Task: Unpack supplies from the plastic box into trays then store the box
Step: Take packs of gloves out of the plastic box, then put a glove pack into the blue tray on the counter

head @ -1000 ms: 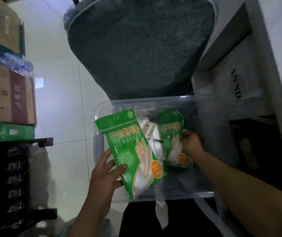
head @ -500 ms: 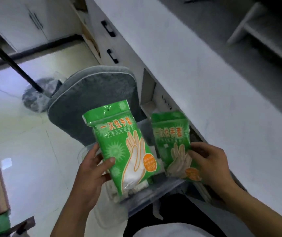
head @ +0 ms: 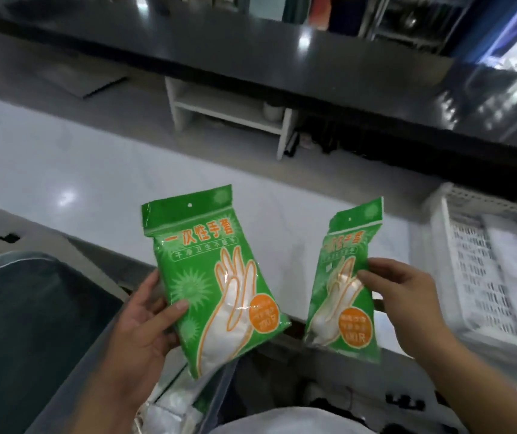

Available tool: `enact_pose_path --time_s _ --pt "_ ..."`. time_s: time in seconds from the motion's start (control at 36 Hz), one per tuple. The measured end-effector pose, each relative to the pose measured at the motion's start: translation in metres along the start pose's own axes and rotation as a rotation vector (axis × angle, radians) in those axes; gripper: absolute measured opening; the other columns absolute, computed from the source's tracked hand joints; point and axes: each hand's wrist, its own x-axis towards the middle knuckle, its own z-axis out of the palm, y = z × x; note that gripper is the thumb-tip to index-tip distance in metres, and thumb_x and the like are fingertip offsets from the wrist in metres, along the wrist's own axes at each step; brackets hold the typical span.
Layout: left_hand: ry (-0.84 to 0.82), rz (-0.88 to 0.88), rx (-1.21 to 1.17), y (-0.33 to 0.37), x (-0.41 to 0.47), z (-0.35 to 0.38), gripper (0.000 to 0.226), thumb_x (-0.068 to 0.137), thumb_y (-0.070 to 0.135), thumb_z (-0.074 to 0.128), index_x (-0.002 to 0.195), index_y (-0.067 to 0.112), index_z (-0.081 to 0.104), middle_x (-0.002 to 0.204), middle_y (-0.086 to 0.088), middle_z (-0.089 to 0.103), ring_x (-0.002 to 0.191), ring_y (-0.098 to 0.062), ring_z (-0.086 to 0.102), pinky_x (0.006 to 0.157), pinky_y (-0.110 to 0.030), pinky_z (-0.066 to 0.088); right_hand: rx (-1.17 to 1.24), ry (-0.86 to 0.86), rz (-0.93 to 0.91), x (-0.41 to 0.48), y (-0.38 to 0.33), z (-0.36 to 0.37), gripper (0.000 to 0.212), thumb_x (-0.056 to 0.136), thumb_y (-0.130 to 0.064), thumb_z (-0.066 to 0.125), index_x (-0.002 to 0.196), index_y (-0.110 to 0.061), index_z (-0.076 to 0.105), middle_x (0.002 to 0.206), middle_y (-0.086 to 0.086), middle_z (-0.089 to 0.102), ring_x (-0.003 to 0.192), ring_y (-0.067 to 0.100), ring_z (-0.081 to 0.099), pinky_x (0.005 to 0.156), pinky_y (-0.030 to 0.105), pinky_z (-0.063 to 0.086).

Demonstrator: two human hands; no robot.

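A green packet of disposable gloves (head: 216,283) is being gripped by the left hand (head: 138,327), whose thumb (head: 174,310) is being pressed across the packet's front near its lower left edge while the remaining fingers are being curled behind it, out of sight. A second, matching green packet (head: 345,286) is being held by the right hand (head: 404,299), pinched along its right edge, with the fingertips (head: 365,274) being laid on the printed front and the rest of the grip hidden behind the packet. Both packets are being kept upright and well apart from each other, above the near edge of a white counter (head: 78,164). Below the left thumb, part of the clear plastic box (head: 216,393) is being shown, with white bagged supplies (head: 169,411) lying inside it. To the right of the right hand's fingers, a white perforated tray (head: 482,277) is being supported on the counter. Left of the left hand, a dark grey cushioned seat (head: 32,333) is being seen.
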Motion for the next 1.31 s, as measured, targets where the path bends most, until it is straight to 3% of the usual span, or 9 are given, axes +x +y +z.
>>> enact_pose_path --time_s 0.36,0.47,0.67,0.81,0.86,0.97,1.06,1.19,1.31 --pt "-0.046 -0.118 0.067 -0.030 0.033 0.112 0.061 0.075 0.000 0.061 0.130 0.026 0.061 0.121 -0.023 0.067 0.094 -0.033 0.072 0.073 -0.048 0.059 0.224 -0.100 0.198 0.100 -0.011 -0.056 0.019 0.081 0.003 0.071 0.096 -0.006 0.071 0.085 0.012 0.075 0.064 0.023 0.072 0.050 0.029 0.054" --pt "-0.025 -0.135 0.088 -0.040 0.032 0.129 0.060 0.076 0.001 0.061 0.129 0.029 0.062 0.121 -0.020 0.068 0.099 -0.034 0.071 0.076 -0.049 0.059 0.130 -0.123 0.338 0.128 0.015 -0.054 0.020 0.082 0.005 0.067 0.097 -0.008 0.068 0.085 0.013 0.072 0.065 0.022 0.070 0.049 0.028 0.053" --pt "0.045 -0.174 0.114 -0.060 0.030 0.152 0.061 0.075 -0.001 0.063 0.128 0.029 0.062 0.120 -0.024 0.068 0.096 -0.033 0.072 0.076 -0.046 0.060 0.169 -0.212 0.530 0.142 0.042 -0.066 0.029 0.091 -0.019 0.064 0.119 -0.011 0.061 0.066 -0.001 0.073 0.047 0.012 0.065 0.041 0.021 0.046" --pt "0.038 -0.202 0.143 -0.072 0.029 0.172 0.061 0.071 0.002 0.069 0.124 0.032 0.065 0.117 -0.022 0.070 0.092 -0.031 0.074 0.069 -0.040 0.061 0.091 -0.266 0.334 0.129 0.035 -0.083 0.041 0.089 -0.036 0.067 0.128 -0.027 0.059 0.105 -0.013 0.065 0.089 0.001 0.061 0.068 0.025 0.047" --pt "0.010 -0.214 0.162 -0.076 0.032 0.182 0.061 0.069 0.003 0.071 0.123 0.032 0.066 0.118 -0.021 0.070 0.092 -0.030 0.073 0.071 -0.041 0.061 0.093 -0.370 0.280 0.118 0.031 -0.090 0.040 0.082 -0.038 0.074 0.120 -0.030 0.066 0.110 -0.008 0.070 0.097 0.009 0.066 0.082 0.033 0.053" --pt "-0.049 -0.257 0.199 -0.083 0.043 0.204 0.060 0.069 0.006 0.073 0.123 0.031 0.066 0.118 -0.022 0.069 0.093 -0.030 0.072 0.071 -0.043 0.060 0.100 -0.498 0.314 0.103 0.030 -0.101 0.039 0.079 -0.018 0.079 0.114 -0.031 0.070 0.099 0.000 0.072 0.083 0.019 0.073 0.074 0.042 0.059" --pt "-0.081 -0.299 0.252 -0.087 0.057 0.216 0.060 0.072 0.006 0.073 0.126 0.029 0.064 0.121 -0.019 0.069 0.097 -0.032 0.071 0.069 -0.045 0.060 0.120 -0.395 0.329 0.104 0.033 -0.105 0.043 0.079 -0.002 0.075 0.114 -0.025 0.070 0.098 0.010 0.066 0.075 0.022 0.070 0.061 0.034 0.055" --pt "-0.084 -0.338 0.403 -0.094 0.089 0.228 0.058 0.071 0.006 0.074 0.123 0.029 0.065 0.115 -0.019 0.071 0.098 -0.034 0.071 0.076 -0.052 0.058 0.108 -0.284 0.336 0.117 0.039 -0.097 0.040 0.079 0.008 0.069 0.112 -0.014 0.070 0.091 0.015 0.063 0.071 0.025 0.066 0.059 0.033 0.051" --pt "-0.127 -0.330 0.531 -0.097 0.122 0.232 0.053 0.081 -0.005 0.070 0.124 0.026 0.065 0.108 -0.018 0.072 0.090 -0.027 0.074 0.062 -0.038 0.059 0.056 -0.168 0.314 0.128 0.047 -0.085 0.038 0.077 0.008 0.070 0.103 -0.019 0.071 0.080 0.007 0.064 0.069 0.022 0.067 0.059 0.031 0.050"
